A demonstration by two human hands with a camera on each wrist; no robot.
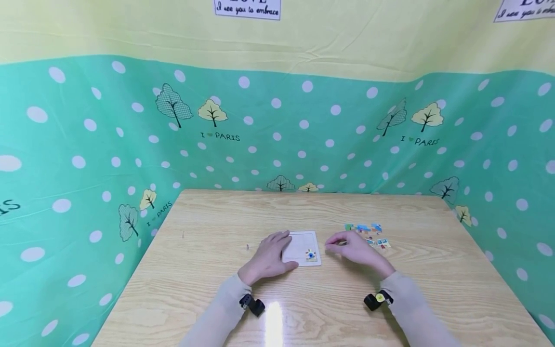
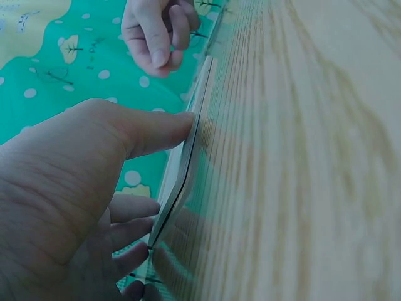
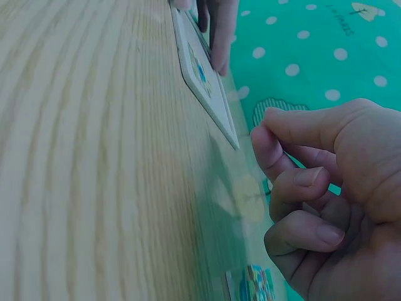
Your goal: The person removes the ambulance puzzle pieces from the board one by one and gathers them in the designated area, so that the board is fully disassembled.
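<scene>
A white puzzle board lies flat on the table, with one puzzle piece bearing a blue eye-like spot in its near right corner. My left hand grips the board's left side, thumb on the near edge and fingers toward the far edge. Just right of the board hovers my right hand. In the right wrist view its thumb and index fingertips meet, the other fingers curled, and nothing shows between them. Several loose, colourful puzzle pieces lie beyond and beside this hand, some partly hidden behind it.
The wooden table is backed by a green, dotted curtain on the far side and both flanks. A tiny dark object lies left of my left hand. Wrist cameras sit on both sleeves.
</scene>
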